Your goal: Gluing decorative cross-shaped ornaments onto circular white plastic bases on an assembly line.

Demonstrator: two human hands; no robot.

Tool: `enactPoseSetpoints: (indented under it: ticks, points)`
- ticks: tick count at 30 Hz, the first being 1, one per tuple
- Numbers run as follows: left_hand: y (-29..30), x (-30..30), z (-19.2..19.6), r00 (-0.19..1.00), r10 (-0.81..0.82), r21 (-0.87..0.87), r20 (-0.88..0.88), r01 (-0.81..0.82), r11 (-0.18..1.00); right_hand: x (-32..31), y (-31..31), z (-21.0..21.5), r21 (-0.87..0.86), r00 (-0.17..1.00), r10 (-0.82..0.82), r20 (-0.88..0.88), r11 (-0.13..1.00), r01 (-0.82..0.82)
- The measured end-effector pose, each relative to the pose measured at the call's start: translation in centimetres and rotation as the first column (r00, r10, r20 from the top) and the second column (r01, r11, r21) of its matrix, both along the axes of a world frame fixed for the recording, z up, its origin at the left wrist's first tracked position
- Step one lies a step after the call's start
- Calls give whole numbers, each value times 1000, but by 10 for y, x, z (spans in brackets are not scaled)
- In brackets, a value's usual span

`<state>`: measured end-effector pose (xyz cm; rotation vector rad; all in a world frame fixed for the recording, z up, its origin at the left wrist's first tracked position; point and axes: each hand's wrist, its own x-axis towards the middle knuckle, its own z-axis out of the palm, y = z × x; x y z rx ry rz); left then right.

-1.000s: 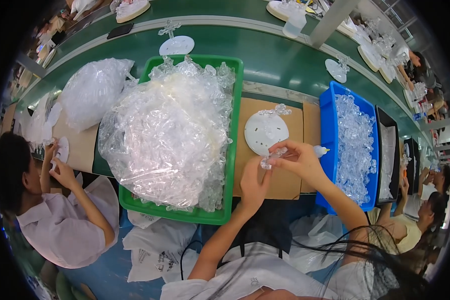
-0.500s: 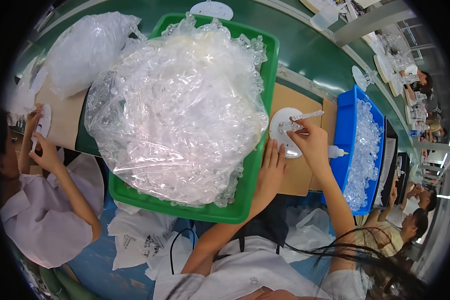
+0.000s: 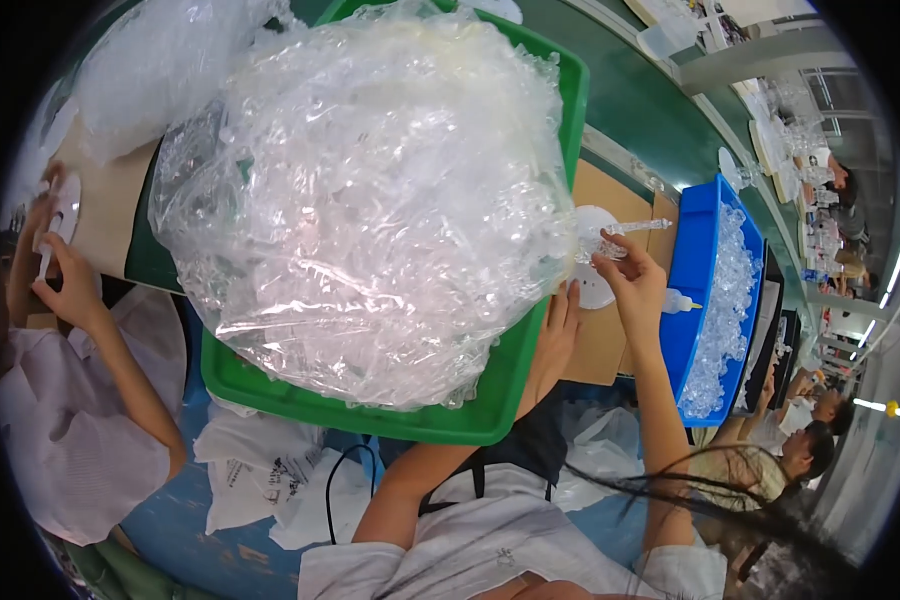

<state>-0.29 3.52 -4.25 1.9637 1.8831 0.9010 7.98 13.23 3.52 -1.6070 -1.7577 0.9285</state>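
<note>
A round white disc (image 3: 592,288) lies on brown cardboard, with clear plastic pieces standing on it. My right hand (image 3: 634,280) is above it, thumb and fingers pinched on a clear plastic piece (image 3: 611,247). A thin clear rod (image 3: 642,226) sticks out to the right just beyond my fingertips. At the disc's near left edge is my left hand (image 3: 558,338), fingers stretched out and partly hidden by the green crate (image 3: 460,422); I see nothing held in it. A small white bottle with a yellow tip (image 3: 678,301) lies right of my right hand.
A big clear bag of plastic parts (image 3: 370,220) bulges over the green crate, left of my hands. On the right stands a blue bin (image 3: 692,240) full of clear pieces (image 3: 722,320). A co-worker's hand (image 3: 75,285) holds a white part at far left.
The view has shifted, so the crate and bag sit larger and cover more of the disc's left side. My right hand still pinches the clear piece over the disc.
</note>
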Motion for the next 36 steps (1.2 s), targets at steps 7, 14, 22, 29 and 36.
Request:
enactPoseSetpoints:
  ticks: [7,14,22,29,36]
  points:
    - [-7,-8,2,976,120,129,-180,-98,987,0,-5,8,-121,974,-121,-193,988,99]
    - [-13,-12,2,913,74,88,-402,-42,995,-1,-5,10,-152,982,-128,-139,983,107]
    - [-6,-30,31,873,-45,3,-486,53,999,-22,-16,17,61,992,-55,114,997,48]
    - [-5,-37,40,962,2,115,-274,30,993,-36,-23,17,218,951,-76,299,976,9]
    - [-3,-16,16,990,35,128,-139,-18,992,-29,-23,1,196,979,-117,165,977,84]
